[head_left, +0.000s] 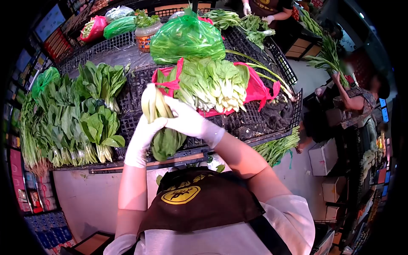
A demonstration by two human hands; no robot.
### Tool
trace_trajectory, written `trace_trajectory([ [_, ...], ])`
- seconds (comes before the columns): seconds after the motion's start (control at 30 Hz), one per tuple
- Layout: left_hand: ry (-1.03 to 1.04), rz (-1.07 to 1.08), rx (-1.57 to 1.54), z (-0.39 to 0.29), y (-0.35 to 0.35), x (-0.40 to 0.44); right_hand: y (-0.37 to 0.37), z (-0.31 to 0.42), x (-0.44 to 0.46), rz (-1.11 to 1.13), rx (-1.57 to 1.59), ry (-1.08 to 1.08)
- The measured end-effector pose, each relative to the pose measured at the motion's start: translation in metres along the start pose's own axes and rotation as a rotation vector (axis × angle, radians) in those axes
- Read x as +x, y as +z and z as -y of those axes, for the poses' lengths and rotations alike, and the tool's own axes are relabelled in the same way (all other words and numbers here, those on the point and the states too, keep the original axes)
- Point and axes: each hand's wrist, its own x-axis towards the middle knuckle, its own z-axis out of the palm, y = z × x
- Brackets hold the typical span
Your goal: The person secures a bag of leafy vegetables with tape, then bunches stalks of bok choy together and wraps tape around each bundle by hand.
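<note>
My left hand (146, 132), in a white glove, is closed round a bunch of leafy greens (165, 142), its pale stems up and its leaves hanging down. My right hand (185, 119), also gloved in white, holds the same bunch from the right, its fingers against the stems. Just beyond, a pile of greens with white stems (214, 85) lies on an opened red plastic bag (255, 87). Behind that pile sits a full green plastic bag (187, 40).
Bunches of greens (70, 119) stand in rows at the left of the black crate display (131, 95). A jar (146, 37) is at the back. A co-worker's gloved hands (268, 19) handle greens at the top. Another person (357, 100) holds long greens at the right.
</note>
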Motion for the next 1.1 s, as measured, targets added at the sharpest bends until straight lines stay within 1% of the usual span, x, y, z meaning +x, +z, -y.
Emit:
trace_trajectory([
  [0.03, 0.009, -0.049, -0.107, 0.010, 0.000, -0.005, -0.005, 0.011, -0.006, 0.047, 0.026, 0.152],
  [0.07, -0.039, -0.124, -0.217, 0.018, 0.000, -0.010, -0.019, 0.029, -0.016, 0.088, 0.024, 0.142],
  [0.1, 0.000, -0.061, -0.263, 0.014, 0.007, -0.010, -0.032, 0.047, -0.022, 0.020, -0.107, 0.157],
  [0.13, 0.039, 0.000, -0.310, 0.009, 0.013, -0.010, -0.052, 0.046, -0.028, -0.116, -0.519, -0.099],
  [0.17, 0.013, 0.023, -0.344, 0.009, 0.011, -0.010, -0.069, 0.036, -0.037, -0.366, -0.714, -0.043],
  [0.2, 0.007, 0.008, -0.354, 0.011, 0.007, -0.010, -0.086, 0.027, -0.047, -0.607, -0.872, 0.060],
  [0.23, 0.003, -0.005, -0.364, 0.015, 0.002, -0.009, -0.107, 0.015, -0.056, -0.724, -1.242, 0.105],
  [0.27, 0.004, -0.018, -0.375, 0.019, -0.003, -0.007, -0.123, -0.005, -0.065, -0.718, -1.384, 0.182],
  [0.33, 0.008, -0.042, -0.440, 0.022, -0.008, -0.004, -0.121, -0.006, -0.068, -0.575, -1.412, 0.408],
  [0.43, 0.044, -0.059, -0.466, 0.016, -0.008, 0.001, -0.139, -0.014, -0.067, -0.608, -1.383, 0.245],
  [0.47, 0.054, -0.110, -0.425, 0.014, -0.010, 0.000, -0.152, -0.009, -0.063, -0.680, -1.292, 0.232],
  [0.53, 0.048, -0.152, -0.397, 0.013, -0.019, 0.001, -0.171, 0.029, -0.050, -0.834, -1.104, 0.148],
  [0.6, 0.024, -0.196, -0.363, 0.006, -0.024, 0.004, -0.169, 0.087, -0.042, -0.887, -0.823, -0.089],
  [0.67, 0.060, -0.228, -0.332, -0.010, -0.022, 0.008, -0.167, 0.146, -0.036, -0.727, -0.694, -0.184],
  [0.7, 0.083, -0.203, -0.300, -0.014, -0.025, 0.013, -0.153, 0.178, -0.033, -0.686, -0.673, -0.162],
  [0.73, 0.033, -0.193, -0.319, -0.022, -0.025, 0.018, -0.138, 0.204, -0.030, -0.640, -0.647, -0.139],
  [0.77, 0.061, -0.143, -0.333, -0.028, -0.024, 0.023, -0.135, 0.220, -0.025, -0.573, -0.600, -0.101],
  [0.8, 0.089, -0.096, -0.347, -0.033, -0.024, 0.027, -0.132, 0.231, -0.020, -0.503, -0.551, -0.063],
  [0.83, 0.095, -0.073, -0.317, -0.041, -0.021, 0.029, -0.120, 0.236, -0.013, -0.389, -0.455, -0.042],
  [0.87, 0.099, -0.045, -0.285, -0.048, -0.019, 0.031, -0.108, 0.237, -0.002, -0.266, -0.407, 0.033],
  [0.93, 0.053, -0.001, -0.346, -0.043, -0.016, 0.035, -0.065, 0.213, 0.021, -0.199, -0.453, 0.114],
  [1.0, 0.002, 0.043, -0.509, -0.026, -0.016, 0.038, -0.049, 0.179, 0.050, 0.068, -0.415, 0.298],
  [1.03, 0.069, -0.004, -0.490, -0.042, 0.003, 0.024, -0.040, 0.160, 0.061, 0.069, -0.370, 0.329],
  [1.07, -0.011, 0.041, -0.414, -0.021, -0.015, 0.025, -0.032, 0.142, 0.069, 0.071, -0.322, 0.359],
  [1.1, 0.028, 0.031, -0.403, -0.014, -0.016, 0.023, -0.023, 0.128, 0.074, 0.034, -0.264, 0.351],
])
